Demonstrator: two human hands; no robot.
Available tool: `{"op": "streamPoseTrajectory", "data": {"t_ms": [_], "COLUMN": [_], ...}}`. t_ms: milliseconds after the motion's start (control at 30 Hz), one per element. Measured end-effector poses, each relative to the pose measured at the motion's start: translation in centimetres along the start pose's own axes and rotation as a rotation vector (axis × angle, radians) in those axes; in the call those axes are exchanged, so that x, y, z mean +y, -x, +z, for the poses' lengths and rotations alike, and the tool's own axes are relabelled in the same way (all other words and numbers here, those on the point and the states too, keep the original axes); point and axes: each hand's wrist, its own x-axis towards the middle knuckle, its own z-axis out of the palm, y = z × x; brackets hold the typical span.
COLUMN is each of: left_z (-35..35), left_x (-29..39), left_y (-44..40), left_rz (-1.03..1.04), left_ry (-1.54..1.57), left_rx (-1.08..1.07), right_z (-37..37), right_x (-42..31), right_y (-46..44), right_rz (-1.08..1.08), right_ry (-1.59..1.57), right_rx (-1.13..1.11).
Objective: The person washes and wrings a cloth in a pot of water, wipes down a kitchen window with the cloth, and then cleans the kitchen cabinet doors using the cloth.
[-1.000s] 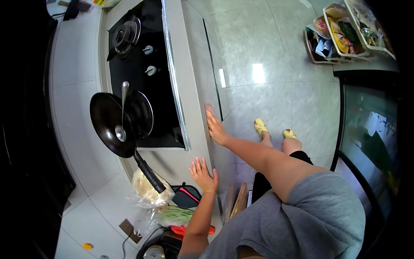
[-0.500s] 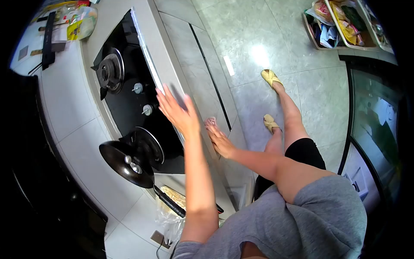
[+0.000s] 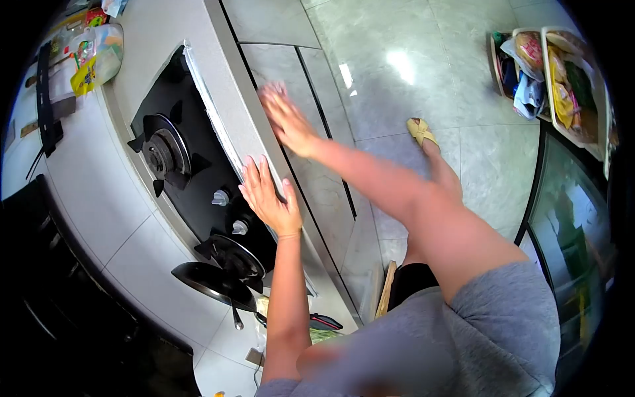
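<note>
My left hand (image 3: 270,202) rests open, its fingers spread on the light countertop edge (image 3: 231,112) beside the black gas stove (image 3: 192,159). My right hand (image 3: 291,126) is lower, at the grey cabinet front (image 3: 274,63), with its fingers pressed over a crumpled pinkish cloth (image 3: 272,88). Motion blurs the cloth and fingertips, and most of the cloth is hidden. A dark wok (image 3: 211,281) sits tilted at the stove's near burner, a metal ladle (image 3: 237,316) showing at its rim.
Bagged items (image 3: 99,59) lie at the counter's far left. Baskets of packages (image 3: 569,92) stand at the upper right above a glass-fronted cabinet (image 3: 569,205). A yellow slipper (image 3: 421,131) is on the tiled floor (image 3: 489,152). Wooden boards (image 3: 385,291) stand near my body.
My right hand has moved up the frame along the cabinet front with the cloth. My left hand has moved forward along the counter edge. The view has shifted, and my feet have changed position.
</note>
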Motion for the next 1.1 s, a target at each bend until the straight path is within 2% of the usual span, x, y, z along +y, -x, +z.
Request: {"op": "streamPoseTrajectory", "data": {"t_ms": [67, 133, 200, 333, 433, 500, 700, 800, 867, 933, 1067, 1100], "left_z": [0.0, 0.0, -0.1, 0.1, 0.3, 0.2, 0.5, 0.5, 0.6, 0.5, 0.4, 0.4], "left_x": [0.1, 0.1, 0.1, 0.0, -0.1, -0.2, 0.0, 0.0, 0.1, 0.1, 0.2, 0.1], "left_y": [-0.1, -0.2, -0.2, -0.2, 0.0, 0.2, 0.6, 0.7, 0.6, 0.6, 0.2, 0.1], "left_rz": [-0.007, -0.017, -0.004, 0.000, 0.012, 0.022, 0.055, 0.060, 0.062, 0.059, 0.031, 0.032], "left_ry": [-0.011, -0.016, -0.006, 0.000, 0.006, 0.018, 0.040, 0.046, 0.052, 0.058, 0.056, 0.038], "left_rx": [-0.011, -0.027, -0.021, -0.009, 0.024, 0.038, 0.080, 0.081, 0.076, 0.072, 0.061, 0.044], "right_z": [-0.2, 0.7, 0.9, 0.5, 2.8, 3.4, 6.8, 7.1, 6.1, 6.0, 4.8, 3.9], "right_x": [1.5, 4.5, 6.2, 5.2, 4.5, 3.0, -3.1, -7.0, -8.3, -6.9, -0.3, 1.4], "right_y": [-5.3, -10.2, -13.7, -12.4, -5.0, 2.5, 26.5, 32.7, 32.8, 30.5, 16.4, 11.4], "right_rz": [0.019, -0.051, -0.041, 0.092, 0.017, 0.077, 0.445, 0.494, 0.590, 0.552, 0.257, 0.212], "right_ry": [0.031, 0.142, 0.103, -0.123, -0.105, -0.119, -0.171, -0.214, -0.247, -0.229, -0.155, -0.084], "right_rx": [0.026, 0.143, 0.181, 0.219, 0.352, 0.277, -0.047, -0.081, -0.205, -0.172, 0.120, 0.127]}}
